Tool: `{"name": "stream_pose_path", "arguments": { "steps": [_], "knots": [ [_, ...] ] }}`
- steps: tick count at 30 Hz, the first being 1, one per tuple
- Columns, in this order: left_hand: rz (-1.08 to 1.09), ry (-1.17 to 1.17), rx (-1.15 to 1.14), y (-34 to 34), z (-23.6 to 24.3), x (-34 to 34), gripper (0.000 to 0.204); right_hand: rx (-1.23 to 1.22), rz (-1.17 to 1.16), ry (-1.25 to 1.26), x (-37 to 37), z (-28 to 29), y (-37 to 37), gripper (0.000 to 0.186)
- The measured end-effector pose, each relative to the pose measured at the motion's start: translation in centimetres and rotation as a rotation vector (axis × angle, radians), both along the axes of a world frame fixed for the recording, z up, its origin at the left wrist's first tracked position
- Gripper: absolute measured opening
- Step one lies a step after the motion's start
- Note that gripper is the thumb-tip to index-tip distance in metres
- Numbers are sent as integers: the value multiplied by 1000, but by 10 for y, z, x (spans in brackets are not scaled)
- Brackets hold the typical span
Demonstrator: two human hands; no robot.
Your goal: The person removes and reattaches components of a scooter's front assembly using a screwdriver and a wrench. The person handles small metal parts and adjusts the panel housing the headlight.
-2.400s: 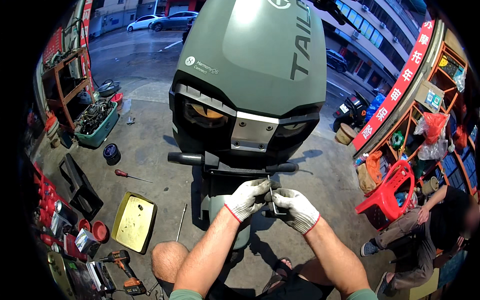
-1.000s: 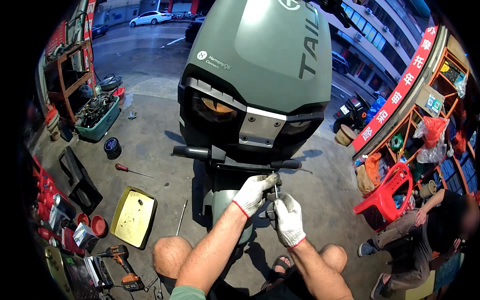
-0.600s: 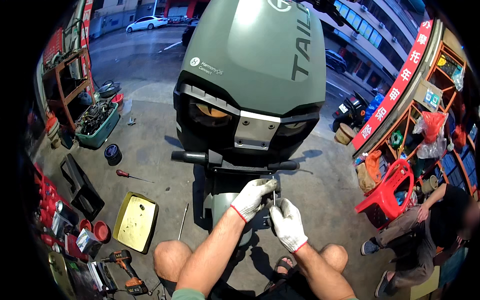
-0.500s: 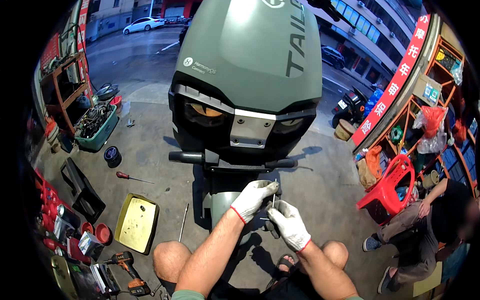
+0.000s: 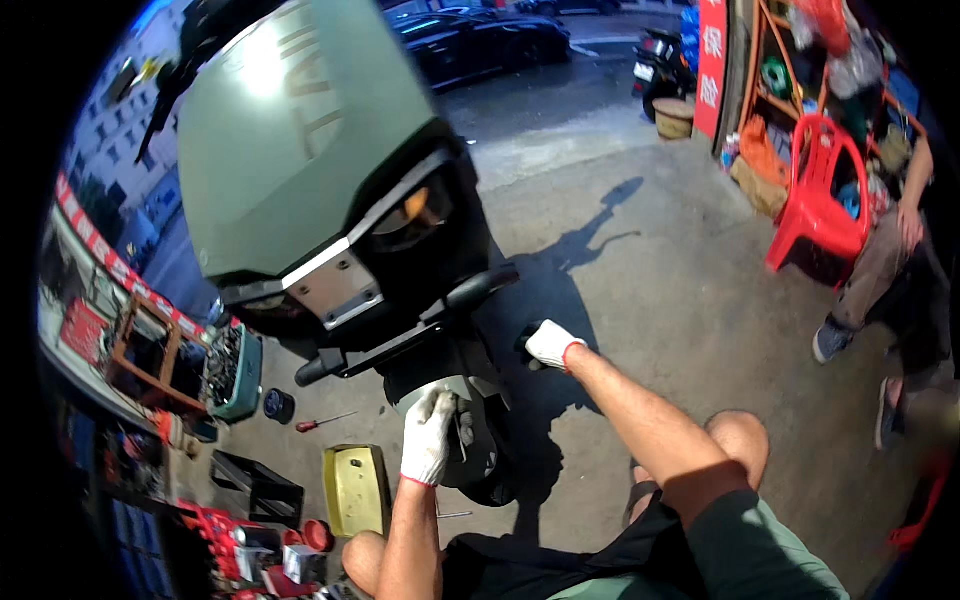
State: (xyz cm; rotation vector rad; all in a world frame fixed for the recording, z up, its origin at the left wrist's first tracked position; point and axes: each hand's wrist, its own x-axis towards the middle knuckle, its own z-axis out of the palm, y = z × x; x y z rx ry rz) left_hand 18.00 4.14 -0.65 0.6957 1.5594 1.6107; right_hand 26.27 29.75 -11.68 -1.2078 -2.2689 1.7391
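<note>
My left hand, in a white work glove with a dark palm, is closed beside the curved grey-green lower part of a green motorbike. Something thin may show at its fingertips, too small to name. To the right of the bike, my right hand, gloved alike, is held out over the floor with its fingers curled toward their dark side; what they hold, if anything, is hidden. Above my left hand, the bike's end carries a silver plate with bolts and an amber-lit lamp.
Left on the floor are a yellow tray, a red-handled screwdriver, a black frame and a teal crate. A red plastic chair stands right, beside a seated person. A metal rod lies near my left forearm.
My hands, close together in front of the bike with thin metal pieces, have separated. The right has reached out past the bike's side; the left is by its lower part. The view has turned right and tilted.
</note>
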Motion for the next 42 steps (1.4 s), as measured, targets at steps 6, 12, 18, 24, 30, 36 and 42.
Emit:
{"name": "stream_pose_path", "arguments": {
  "steps": [6, 12, 18, 24, 30, 36, 42],
  "knots": [
    [233, 44, -14, 2, -10, 15, 18, -42, -448, 360, -43, -110, -52, 25],
    [329, 105, 10, 5, -15, 26, 18, 119, -628, 450, -67, -85, -52, 30],
    [335, 142, -12, 4, -20, 24, 21, -337, -362, 808, -111, -73, -16, 42],
    [395, 148, -96, 14, -11, 31, 22, -839, -183, 1012, -136, -75, -7, 37],
    [359, 89, -25, 14, -13, 27, 18, -678, -115, 919, -156, -93, 8, 36],
    [372, 135, -79, 24, -5, 37, 21, -640, -139, 915, -163, -105, 18, 40],
    [284, 321, -288, 6, 8, 28, 24, 46, -607, 716, -73, -29, -49, 28]
  ]
}}
